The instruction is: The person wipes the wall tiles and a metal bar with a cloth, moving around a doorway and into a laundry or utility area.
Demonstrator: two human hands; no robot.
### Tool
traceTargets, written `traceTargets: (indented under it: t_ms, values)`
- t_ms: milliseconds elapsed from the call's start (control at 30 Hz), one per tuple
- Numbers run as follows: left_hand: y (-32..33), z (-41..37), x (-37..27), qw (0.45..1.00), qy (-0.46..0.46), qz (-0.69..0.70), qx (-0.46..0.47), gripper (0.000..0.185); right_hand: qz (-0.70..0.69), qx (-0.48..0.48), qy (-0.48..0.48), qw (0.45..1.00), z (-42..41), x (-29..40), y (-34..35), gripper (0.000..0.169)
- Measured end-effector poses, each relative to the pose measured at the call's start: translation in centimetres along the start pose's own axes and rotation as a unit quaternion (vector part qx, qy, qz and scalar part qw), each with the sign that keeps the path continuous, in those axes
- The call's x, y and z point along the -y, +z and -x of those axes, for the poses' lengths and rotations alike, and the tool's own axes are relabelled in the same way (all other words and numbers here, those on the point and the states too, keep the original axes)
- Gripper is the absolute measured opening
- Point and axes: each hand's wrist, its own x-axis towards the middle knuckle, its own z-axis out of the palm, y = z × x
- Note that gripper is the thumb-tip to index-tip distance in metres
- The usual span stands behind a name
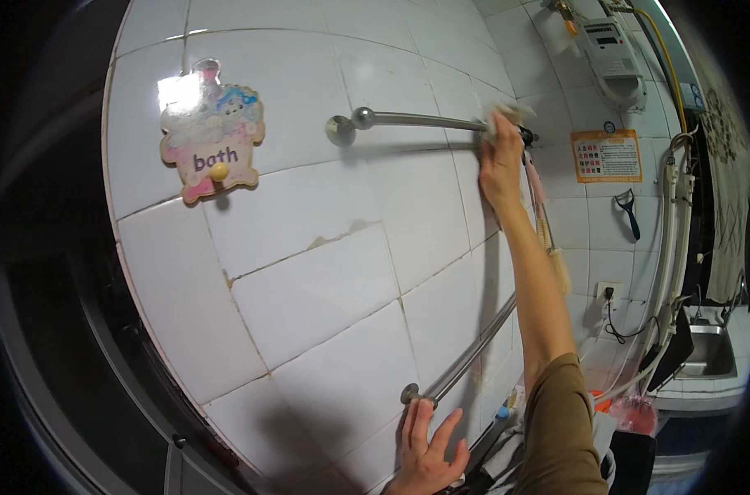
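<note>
My right hand (502, 164), raised at the upper right, is closed around a pale cloth (512, 114) on the far end of the upper metal towel bar (424, 119). That bar is fixed to the white tiled wall (325, 272). Lower down, the fingertips of my left hand (427, 451) touch the near end of the lower metal towel bar (477, 352), just beside its round mount; its fingers are spread. A bottle brush (541, 229) with a pink handle hangs behind my right forearm, partly hidden.
A bath plaque (213, 136) with a yellow knob is on the wall at left. Further right are a gas meter (611, 62), an orange-edged notice, a hanging peeler (629, 215), a socket with a black cord, pipes and a steel sink (709, 352). A dark door frame stands at left.
</note>
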Motion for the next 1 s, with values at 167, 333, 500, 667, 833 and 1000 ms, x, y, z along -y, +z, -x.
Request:
traceTargets:
  t_ms: [167, 333, 500, 667, 833, 1000]
  values:
    - [0.9, 0.2, 0.3, 0.999, 0.023, -0.028, -0.015, 0.043, 0.012, 0.012, 0.174, 0.985, 4.0, -4.3, -0.1, 0.046]
    - [0.9, 0.2, 0.1, 0.999, 0.002, -0.03, -0.015, 0.041, 0.001, 0.055, 0.152, 0.987, 3.7, 5.7, -0.7, 0.039]
    - [0.3, 0.9, 1.0, 0.999, 0.002, -0.037, -0.023, 0.036, -0.116, 0.157, 0.041, 0.98, 4.6, 22.5, -3.6, 0.064]
    - [0.3, 0.2, 0.3, 0.999, 0.026, -0.033, -0.024, 0.033, -0.137, 0.175, 0.033, 0.975, 3.8, 19.2, -5.0, 0.065]
    - [0.7, -0.1, 0.2, 0.999, 0.022, -0.025, 0.022, 0.037, -0.041, 0.137, 0.14, 0.98, 5.9, 18.7, -3.9, 0.058]
    - [-1.4, 1.7, 1.2, 0.997, 0.022, 0.043, 0.067, 0.064, -0.125, 0.171, 0.155, 0.965, 7.0, 31.0, -6.5, 0.068]
